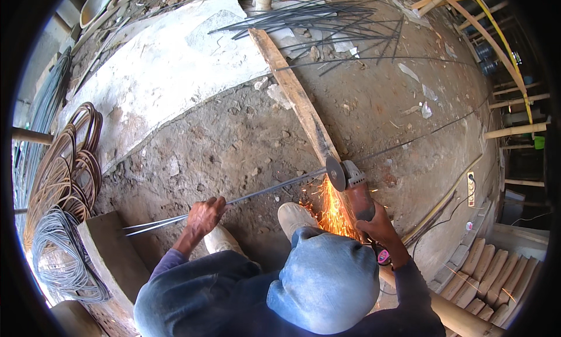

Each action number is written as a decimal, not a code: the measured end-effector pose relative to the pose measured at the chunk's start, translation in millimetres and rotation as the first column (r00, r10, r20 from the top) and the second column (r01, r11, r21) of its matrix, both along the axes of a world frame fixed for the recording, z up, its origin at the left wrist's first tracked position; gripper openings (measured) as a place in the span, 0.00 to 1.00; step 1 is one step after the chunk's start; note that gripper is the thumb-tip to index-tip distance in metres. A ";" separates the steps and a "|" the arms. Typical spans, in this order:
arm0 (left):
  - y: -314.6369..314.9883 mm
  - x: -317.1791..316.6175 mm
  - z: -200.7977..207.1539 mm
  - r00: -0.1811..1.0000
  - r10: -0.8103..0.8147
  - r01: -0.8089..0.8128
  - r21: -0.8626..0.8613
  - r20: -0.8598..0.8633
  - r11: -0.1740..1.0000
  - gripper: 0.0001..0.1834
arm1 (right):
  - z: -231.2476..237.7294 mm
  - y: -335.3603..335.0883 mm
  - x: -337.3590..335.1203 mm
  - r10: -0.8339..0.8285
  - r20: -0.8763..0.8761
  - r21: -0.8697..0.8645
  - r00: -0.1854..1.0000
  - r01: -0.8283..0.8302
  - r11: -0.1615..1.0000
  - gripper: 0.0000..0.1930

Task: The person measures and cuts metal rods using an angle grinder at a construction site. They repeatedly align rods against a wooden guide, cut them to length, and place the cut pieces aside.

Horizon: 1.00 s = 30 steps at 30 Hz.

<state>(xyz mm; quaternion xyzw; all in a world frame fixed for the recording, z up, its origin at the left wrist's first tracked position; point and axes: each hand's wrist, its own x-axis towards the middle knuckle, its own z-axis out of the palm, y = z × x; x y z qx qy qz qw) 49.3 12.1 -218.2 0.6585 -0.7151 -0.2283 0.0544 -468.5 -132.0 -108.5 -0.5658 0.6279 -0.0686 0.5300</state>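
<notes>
My left hand [204, 214] is wrapped round a thin bundle of steel rods [269, 188], holding them low over the dirt. My right hand [377, 226] grips the body of a red-brown angle grinder [360, 201]. Its dark cutting disc [336, 173] meets the rods at the near end of a long wooden plank [298, 94], and the exact contact point is partly hidden by the disc. Bright orange sparks [333, 211] spray down toward me, beside my right shoe [295, 217]. My bent knee in blue jeans [327, 281] covers the ground below.
Many dark cut rods [310, 22] lie scattered at the far end of the plank. Brown coiled bars [73, 161] and a grey wire coil [61, 255] sit at left, beside a board [111, 258]. At right are a power strip [471, 189], cables and stacked tiles [491, 275].
</notes>
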 end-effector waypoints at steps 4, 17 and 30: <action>-1.0 1.8 -1.0 0.999 -0.023 0.021 0.064 0.035 0.998 0.17 | 0.2 -2.1 8.6 -0.006 0.020 -0.011 1.000 0.007 1.000 0.30; -1.6 1.5 -2.6 1.000 0.005 -0.005 0.046 -0.003 0.999 0.18 | 15.1 -4.1 19.1 -0.024 -0.105 0.091 0.994 0.033 0.995 0.29; -1.8 1.7 -2.4 1.000 0.002 -0.002 0.049 -0.009 0.999 0.18 | 6.8 -1.1 11.8 -0.012 -0.059 0.067 0.998 0.016 0.998 0.35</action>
